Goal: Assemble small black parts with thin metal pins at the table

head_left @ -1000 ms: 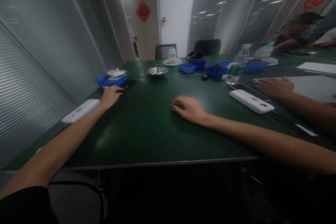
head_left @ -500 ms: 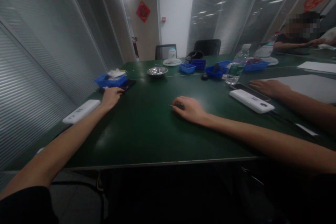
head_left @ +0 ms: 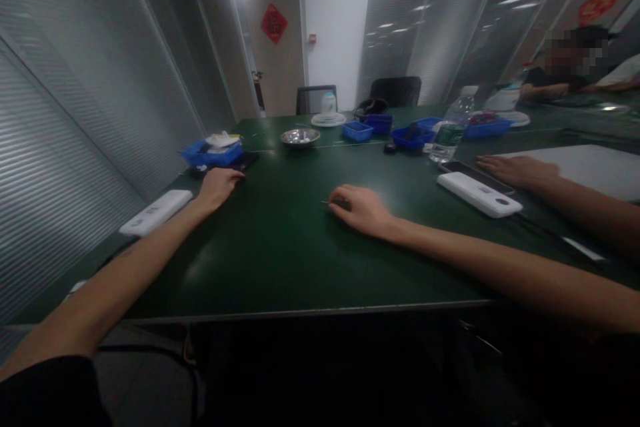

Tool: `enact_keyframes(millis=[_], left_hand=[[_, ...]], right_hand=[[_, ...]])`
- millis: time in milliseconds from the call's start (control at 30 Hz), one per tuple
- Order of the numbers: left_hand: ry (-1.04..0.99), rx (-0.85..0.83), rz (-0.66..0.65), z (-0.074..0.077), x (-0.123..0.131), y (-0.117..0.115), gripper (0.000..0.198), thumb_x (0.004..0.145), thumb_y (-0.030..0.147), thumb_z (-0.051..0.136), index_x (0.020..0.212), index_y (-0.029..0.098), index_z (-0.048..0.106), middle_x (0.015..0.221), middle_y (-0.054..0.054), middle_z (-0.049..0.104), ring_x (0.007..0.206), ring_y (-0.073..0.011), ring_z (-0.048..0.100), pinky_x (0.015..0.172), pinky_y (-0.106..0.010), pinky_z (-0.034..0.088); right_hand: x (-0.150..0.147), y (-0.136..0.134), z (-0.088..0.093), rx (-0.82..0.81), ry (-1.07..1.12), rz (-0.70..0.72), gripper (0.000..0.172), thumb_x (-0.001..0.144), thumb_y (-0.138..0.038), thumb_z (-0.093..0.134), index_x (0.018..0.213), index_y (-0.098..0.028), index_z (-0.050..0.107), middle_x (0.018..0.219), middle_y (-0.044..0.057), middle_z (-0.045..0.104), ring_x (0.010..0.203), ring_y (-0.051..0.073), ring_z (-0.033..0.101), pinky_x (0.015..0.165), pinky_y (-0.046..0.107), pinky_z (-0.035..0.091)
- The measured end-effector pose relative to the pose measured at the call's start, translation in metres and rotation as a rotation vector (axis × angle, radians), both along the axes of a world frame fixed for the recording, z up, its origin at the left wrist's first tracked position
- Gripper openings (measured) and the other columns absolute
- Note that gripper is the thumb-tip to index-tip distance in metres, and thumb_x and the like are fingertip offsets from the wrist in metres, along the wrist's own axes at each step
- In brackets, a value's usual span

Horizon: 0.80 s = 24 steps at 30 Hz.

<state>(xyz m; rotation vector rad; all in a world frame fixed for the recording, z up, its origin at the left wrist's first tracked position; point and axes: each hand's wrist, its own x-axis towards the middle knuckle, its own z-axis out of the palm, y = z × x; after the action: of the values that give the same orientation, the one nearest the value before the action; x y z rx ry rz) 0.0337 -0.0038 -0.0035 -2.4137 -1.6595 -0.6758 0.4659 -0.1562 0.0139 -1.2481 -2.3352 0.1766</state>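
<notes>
My left hand lies on the green table with its fingers curled, the fingertips at the near end of a dark phone. Just beyond it stands a blue tray with white scraps in it. A white power bank lies left of my forearm. Near the table's middle, my right hand rests with its fingers closed over a small dark tool, whose thin tip sticks out to the left.
A co-worker's hand rests at the right beside a dark phone and a white power bank. Farther back are a metal bowl, several blue trays, a water bottle and a white sheet.
My left hand has slid slightly right toward the dark phone. The co-worker's hand has flattened and shifted a little. My right hand has stayed put.
</notes>
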Motion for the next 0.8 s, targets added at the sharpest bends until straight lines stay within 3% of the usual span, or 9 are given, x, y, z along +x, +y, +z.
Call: enact_keyframes(millis=[233,400,633,733,800], left_hand=[[0.059,0.015,-0.021,0.003,0.011,-0.008,0.031,0.094,0.024,0.058,0.114,0.027,0.08,0.121,-0.006,0.077,0.112,-0.0301,0.071,0.103,-0.041,0.05],[-0.048,0.01,-0.117,0.005,0.023,-0.013,0.029,0.09,0.023,0.064,0.114,0.023,0.08,0.12,-0.008,0.076,0.113,-0.0292,0.069,0.106,-0.042,0.049],[-0.358,-0.231,-0.343,0.013,0.078,-0.048,0.03,0.09,0.035,0.073,0.117,0.025,0.079,0.122,-0.006,0.077,0.112,-0.0265,0.07,0.104,-0.044,0.054],[-0.414,-0.396,-0.47,0.015,0.103,-0.069,0.031,0.09,0.038,0.074,0.118,0.025,0.079,0.121,-0.006,0.077,0.109,-0.0244,0.072,0.1,-0.041,0.056],[-0.432,-0.399,-0.532,0.014,0.116,-0.081,0.028,0.092,0.038,0.074,0.115,0.025,0.08,0.117,-0.006,0.078,0.107,-0.024,0.073,0.1,-0.04,0.056]], right_hand=[[0.0,-0.001,0.002,-0.018,-0.002,0.006,0.02,0.1,-0.035,0.061,0.112,-0.021,0.068,0.107,0.008,0.07,0.089,0.02,0.065,0.073,0.032,0.049],[0.0,-0.001,0.001,-0.023,-0.006,0.0,0.02,0.1,-0.035,0.06,0.112,-0.021,0.068,0.107,0.006,0.07,0.088,0.02,0.065,0.074,0.032,0.05],[-0.001,-0.003,0.003,-0.019,0.002,0.019,0.021,0.099,-0.035,0.061,0.113,-0.021,0.068,0.108,0.007,0.07,0.09,0.02,0.065,0.075,0.032,0.05],[-0.001,-0.003,0.004,-0.012,0.004,0.029,0.02,0.099,-0.033,0.061,0.113,-0.021,0.068,0.109,0.007,0.07,0.091,0.02,0.065,0.076,0.032,0.05],[-0.001,-0.003,0.003,-0.003,0.009,0.038,0.02,0.099,-0.033,0.061,0.112,-0.02,0.069,0.108,0.008,0.07,0.091,0.02,0.065,0.075,0.032,0.05]])
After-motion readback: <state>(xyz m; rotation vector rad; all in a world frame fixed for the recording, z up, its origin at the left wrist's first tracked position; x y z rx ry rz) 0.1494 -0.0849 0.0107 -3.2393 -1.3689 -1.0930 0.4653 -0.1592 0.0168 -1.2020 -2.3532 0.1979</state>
